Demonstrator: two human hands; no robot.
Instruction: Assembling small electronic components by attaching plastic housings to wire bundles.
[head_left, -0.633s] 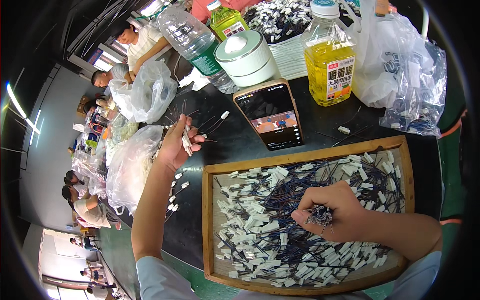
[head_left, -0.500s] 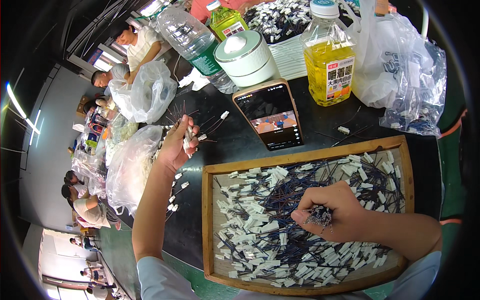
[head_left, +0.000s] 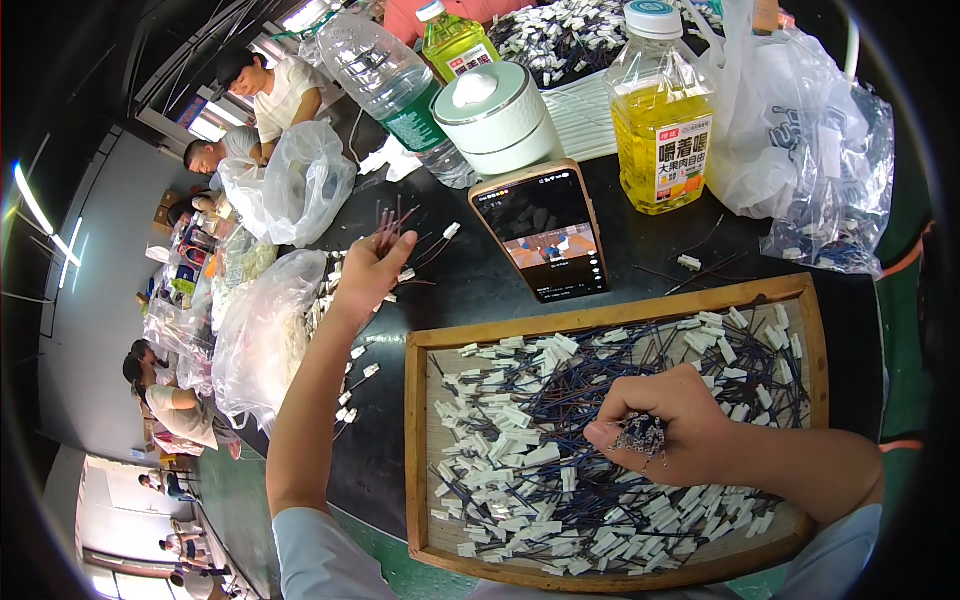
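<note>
The black tabletop (head_left: 380,470) lies beneath. My right hand (head_left: 668,425) is closed round a wire bundle (head_left: 640,437) above the wooden tray (head_left: 416,450) of white connectors (head_left: 515,415); my left hand (head_left: 372,272) curls at thin wires (head_left: 388,222), whether pinching I cannot tell. I judge this the gathering step; the next move calls for neatly aligned tips.

We noted a matt wooden tray frame (head_left: 416,450); white plastic connectors (head_left: 541,456), smooth and dull; wire ends (head_left: 641,436) with a metallic glint; a black table (head_left: 372,480) with a soft sheen; a glossy phone screen (head_left: 543,245); crinkled, translucent plastic bags (head_left: 290,185); and matt cloth sleeves (head_left: 325,562).
</note>
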